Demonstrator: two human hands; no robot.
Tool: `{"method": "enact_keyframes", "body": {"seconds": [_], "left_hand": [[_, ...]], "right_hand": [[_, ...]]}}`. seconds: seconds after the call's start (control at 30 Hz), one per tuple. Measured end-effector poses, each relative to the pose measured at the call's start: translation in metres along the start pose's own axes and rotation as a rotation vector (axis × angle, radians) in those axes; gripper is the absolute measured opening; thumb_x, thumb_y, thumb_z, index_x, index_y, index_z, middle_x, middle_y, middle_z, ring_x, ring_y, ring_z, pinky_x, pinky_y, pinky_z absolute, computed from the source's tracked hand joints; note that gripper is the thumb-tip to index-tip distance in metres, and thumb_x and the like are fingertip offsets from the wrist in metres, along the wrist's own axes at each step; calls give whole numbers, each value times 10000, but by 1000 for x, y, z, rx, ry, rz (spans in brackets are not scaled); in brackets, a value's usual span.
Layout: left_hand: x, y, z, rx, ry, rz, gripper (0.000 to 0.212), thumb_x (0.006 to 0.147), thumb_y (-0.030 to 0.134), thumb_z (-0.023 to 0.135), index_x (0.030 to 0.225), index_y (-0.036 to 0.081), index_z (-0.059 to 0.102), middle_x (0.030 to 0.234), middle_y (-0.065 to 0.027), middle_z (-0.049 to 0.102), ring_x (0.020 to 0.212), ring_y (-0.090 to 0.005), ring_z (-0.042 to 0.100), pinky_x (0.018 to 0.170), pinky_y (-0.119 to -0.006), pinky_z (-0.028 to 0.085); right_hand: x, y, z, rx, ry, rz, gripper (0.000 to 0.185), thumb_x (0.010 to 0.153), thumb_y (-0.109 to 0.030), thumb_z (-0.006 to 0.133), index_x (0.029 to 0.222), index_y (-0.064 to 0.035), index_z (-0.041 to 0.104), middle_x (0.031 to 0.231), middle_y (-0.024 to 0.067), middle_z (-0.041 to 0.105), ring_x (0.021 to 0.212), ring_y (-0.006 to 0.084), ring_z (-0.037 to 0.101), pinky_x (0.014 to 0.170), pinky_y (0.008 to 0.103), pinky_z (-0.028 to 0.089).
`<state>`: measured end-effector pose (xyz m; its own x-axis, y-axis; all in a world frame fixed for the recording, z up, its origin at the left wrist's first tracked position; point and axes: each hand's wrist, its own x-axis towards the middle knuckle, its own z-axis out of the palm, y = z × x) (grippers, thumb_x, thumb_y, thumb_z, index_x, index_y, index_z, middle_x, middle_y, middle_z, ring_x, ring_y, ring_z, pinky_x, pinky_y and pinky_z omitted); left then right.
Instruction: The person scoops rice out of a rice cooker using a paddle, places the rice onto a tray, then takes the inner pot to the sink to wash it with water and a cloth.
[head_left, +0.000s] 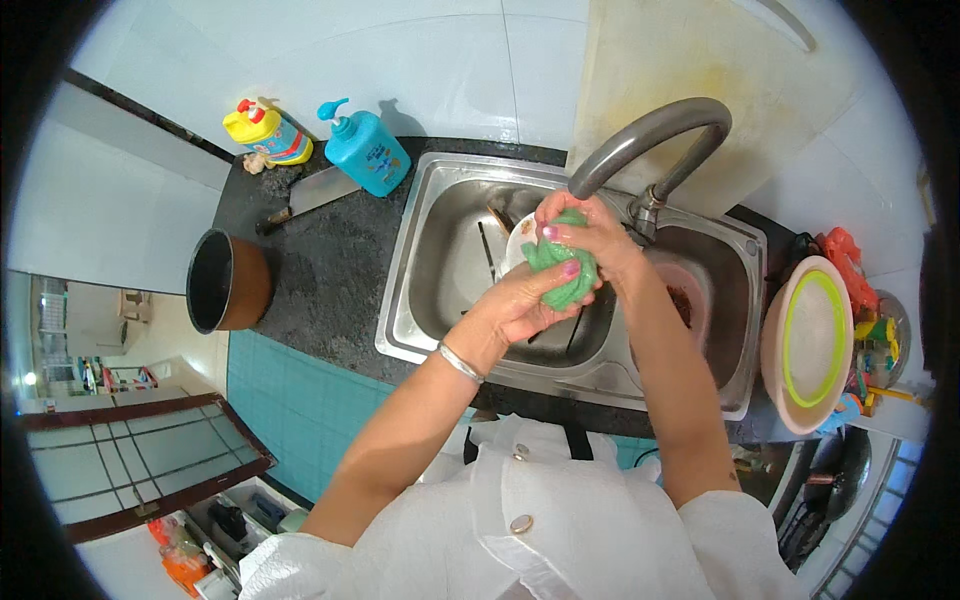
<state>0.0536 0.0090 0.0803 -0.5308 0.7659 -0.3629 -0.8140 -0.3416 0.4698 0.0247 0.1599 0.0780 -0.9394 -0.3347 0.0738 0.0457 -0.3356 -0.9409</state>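
Both my hands grip a bunched green cloth (566, 266) over the left basin of a steel sink (450, 247). My left hand (525, 300) holds it from below, thumb pressed on top. From the upper right, my right hand (600, 232) closes around its other side. The cloth looks wet. Just behind it sits a white dish (519, 244), partly hidden by my hands. Chopsticks (487, 251) and a brown wooden-looking piece (500, 219) lie in the basin. The curved faucet (652, 124) ends right above my right hand.
The right basin holds a pinkish container (701, 292) with dark reddish bits. A cleaver (322, 191), a blue pump bottle (367, 150), a yellow bottle (268, 133) and a brown pot (229, 281) stand or lie on the left counter. A pink basin with a green-rimmed strainer (810, 337) is at right.
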Motion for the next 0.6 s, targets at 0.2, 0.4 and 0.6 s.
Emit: {"method": "enact_keyframes", "body": {"seconds": [0.2,0.4,0.6], "left_hand": [[20,0,11,464,340,71,274,670,53,653,923,38,549,727,-50,553,603,-120,518,488,-217,386],[39,-35,-34,1243,613,506,380,651,138,692,963,-15,539,831,-145,622,742,-261,610,653,-353,469],[30,-56,-48,1389,732,401,482,655,199,688,1041,-10,490,885,-244,589,861,-403,555,743,-419,448]], "right_hand": [[7,4,-4,-610,95,-26,201,632,-112,632,708,-48,457,649,32,480,617,141,459,565,281,382],[8,48,14,-970,360,46,159,617,-59,565,713,-14,446,648,189,488,638,358,467,604,380,403],[-1,77,22,-1022,457,181,209,680,-71,578,883,-30,552,819,180,583,806,352,561,734,375,440]]}}
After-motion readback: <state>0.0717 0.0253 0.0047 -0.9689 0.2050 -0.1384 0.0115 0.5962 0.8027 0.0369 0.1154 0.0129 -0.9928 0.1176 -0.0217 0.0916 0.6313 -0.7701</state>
